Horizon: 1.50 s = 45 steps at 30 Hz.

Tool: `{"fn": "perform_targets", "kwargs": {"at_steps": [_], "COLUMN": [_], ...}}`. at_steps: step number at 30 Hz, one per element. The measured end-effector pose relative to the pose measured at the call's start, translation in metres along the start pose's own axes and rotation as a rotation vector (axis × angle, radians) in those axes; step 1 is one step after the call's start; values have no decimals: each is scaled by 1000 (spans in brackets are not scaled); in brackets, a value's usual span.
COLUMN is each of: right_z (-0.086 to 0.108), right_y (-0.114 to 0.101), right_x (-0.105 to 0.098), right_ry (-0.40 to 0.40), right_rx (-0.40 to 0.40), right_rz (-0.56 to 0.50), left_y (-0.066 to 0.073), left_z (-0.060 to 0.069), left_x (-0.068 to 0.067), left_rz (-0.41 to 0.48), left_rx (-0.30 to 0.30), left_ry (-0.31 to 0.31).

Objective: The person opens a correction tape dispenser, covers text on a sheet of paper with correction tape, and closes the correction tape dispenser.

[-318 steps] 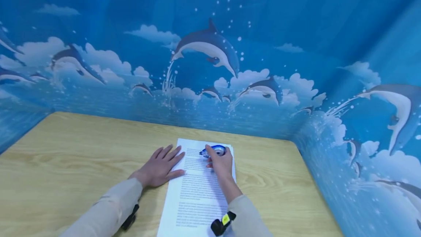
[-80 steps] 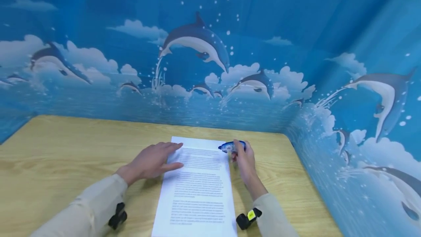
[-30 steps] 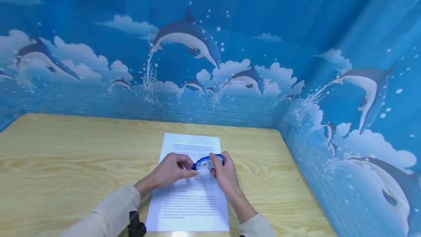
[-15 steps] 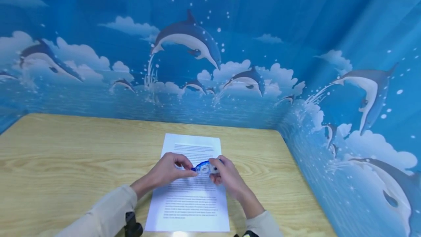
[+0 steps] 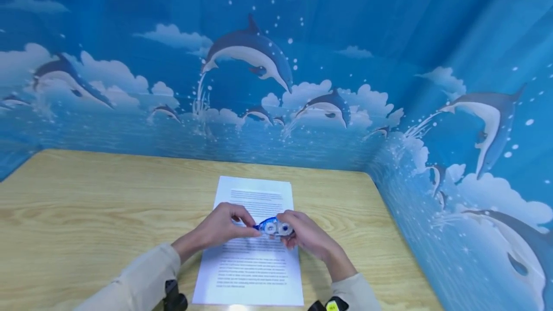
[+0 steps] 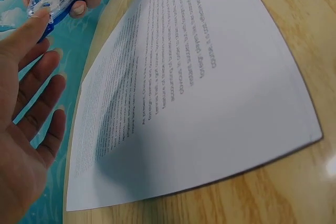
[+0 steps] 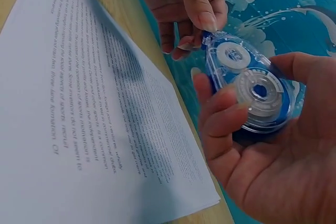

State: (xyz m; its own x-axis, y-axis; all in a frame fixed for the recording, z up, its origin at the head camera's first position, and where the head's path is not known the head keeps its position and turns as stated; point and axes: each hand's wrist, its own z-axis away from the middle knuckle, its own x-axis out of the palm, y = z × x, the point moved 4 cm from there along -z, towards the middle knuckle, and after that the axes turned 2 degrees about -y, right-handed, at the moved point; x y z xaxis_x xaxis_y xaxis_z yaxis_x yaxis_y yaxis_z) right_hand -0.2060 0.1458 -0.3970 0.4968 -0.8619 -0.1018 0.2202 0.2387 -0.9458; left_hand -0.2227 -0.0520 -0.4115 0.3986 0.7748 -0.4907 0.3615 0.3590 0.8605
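Note:
A blue and clear correction tape is held above the printed sheet, between both hands. My right hand grips its rounded body, with the thumb on one edge and fingers curled at the other; the right wrist view shows the white reels inside the case. My left hand pinches the blue tip end between thumb and forefinger. In the left wrist view its other fingers hang loosely. The very tip is hidden by the left thumb and finger.
The sheet lies on top of other paper, on a wood-grain table. A blue dolphin-print curtain stands behind the table and along its right side. Black wrist cameras sit at the sleeves.
Earlier the left hand lay spread on the paper while the right held the correction tape near its top. Both hands then met at the tape, which has since come slightly nearer and turned.

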Motion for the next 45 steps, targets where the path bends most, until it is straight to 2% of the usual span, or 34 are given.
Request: {"fn": "perform_targets", "kwargs": {"at_steps": [7,9,12,16,22,26,33,36,39,45], "right_z": [1,2,3,5,3,2,0,-1,-2,-1], "right_y": [-2,-3,-4,-4,-5,-6,-3,0,2,1], "right_x": [1,-1,-3,-6,-5,-4,-3,-3,-3,-4], "right_ry": [-136,-140,-118,-89,-49,-33,-19,-5,5,41], "right_rx": [24,22,16,15,-26,-33,-50,-47,-51,-127], "right_rz": [-80,-83,-75,-74,-77,-60,-32,-13,11,76], "left_y": [3,5,8,12,10,5,-9,-14,-17,-23], "left_z": [2,3,4,9,15,20,29,32,34,37], "left_x": [-2,-3,-8,-20,-33,-38,-40,-41,-45,-52], "left_rz": [-32,-43,-106,-242,-524,-716,-936,-972,-968,-975], "left_rx": [36,34,12,-8,39,58,24,-1,-28,-73], "left_ry": [18,17,33,71,94,86,46,41,41,26]}}
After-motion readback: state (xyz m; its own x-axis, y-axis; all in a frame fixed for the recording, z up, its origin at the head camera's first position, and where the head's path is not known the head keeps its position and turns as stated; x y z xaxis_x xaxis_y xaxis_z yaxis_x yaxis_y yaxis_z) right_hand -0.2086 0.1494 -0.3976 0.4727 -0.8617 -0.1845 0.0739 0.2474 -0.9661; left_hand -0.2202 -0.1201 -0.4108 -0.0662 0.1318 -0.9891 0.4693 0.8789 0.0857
